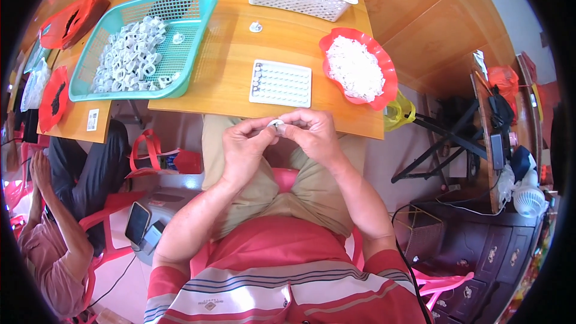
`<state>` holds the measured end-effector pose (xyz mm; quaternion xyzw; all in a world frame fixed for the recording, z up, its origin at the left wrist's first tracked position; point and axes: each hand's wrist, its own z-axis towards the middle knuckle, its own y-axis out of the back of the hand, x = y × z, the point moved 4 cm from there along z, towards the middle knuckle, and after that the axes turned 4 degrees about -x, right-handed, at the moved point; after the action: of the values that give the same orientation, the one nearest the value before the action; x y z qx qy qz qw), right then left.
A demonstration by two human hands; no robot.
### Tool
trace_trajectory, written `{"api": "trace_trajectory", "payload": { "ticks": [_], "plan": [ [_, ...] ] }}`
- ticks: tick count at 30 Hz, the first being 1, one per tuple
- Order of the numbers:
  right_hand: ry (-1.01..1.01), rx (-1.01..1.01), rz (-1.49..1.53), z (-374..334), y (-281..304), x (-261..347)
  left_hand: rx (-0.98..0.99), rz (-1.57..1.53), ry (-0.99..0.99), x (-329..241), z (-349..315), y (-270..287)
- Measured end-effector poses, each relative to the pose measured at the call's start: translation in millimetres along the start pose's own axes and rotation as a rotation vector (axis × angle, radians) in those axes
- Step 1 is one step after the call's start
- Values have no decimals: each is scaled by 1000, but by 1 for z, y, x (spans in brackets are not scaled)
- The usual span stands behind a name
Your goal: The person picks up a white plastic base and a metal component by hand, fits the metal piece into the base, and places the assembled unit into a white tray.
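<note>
Just off the table's near edge, my left hand (247,146) and my right hand (313,137) meet above my lap. Thumbs and fingers of both pinch one small white plastic part (276,124), mostly covered by the fingertips. Beyond them on the table lies a shallow white tray (281,104) with rows of small round places; small grey pieces line its left side. A scalloped red bowl (384,97) heaped with small white pieces stands to its right. At the left, a teal basket (203,42) holds a pile of light grey plastic parts.
A white perforated basket (288,1) of parts stands at the table's far side. A loose white part (255,27) lies nearer. Another person (57,246) sits at the left. A yellow bag (398,111) hangs by the right edge; a phone (138,223) rests on a grey box.
</note>
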<state>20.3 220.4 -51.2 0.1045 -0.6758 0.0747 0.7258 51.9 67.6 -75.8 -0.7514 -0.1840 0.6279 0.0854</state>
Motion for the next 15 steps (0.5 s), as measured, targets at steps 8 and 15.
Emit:
{"api": "trace_trajectory", "payload": {
  "ticks": [8,15],
  "plan": [
    [203,-136,-512,7,31,38,-48,-153,135,-2,-2,1],
    [124,-276,-1062,62,125,54,47,-163,179,1,-4,-5]
  ]
}}
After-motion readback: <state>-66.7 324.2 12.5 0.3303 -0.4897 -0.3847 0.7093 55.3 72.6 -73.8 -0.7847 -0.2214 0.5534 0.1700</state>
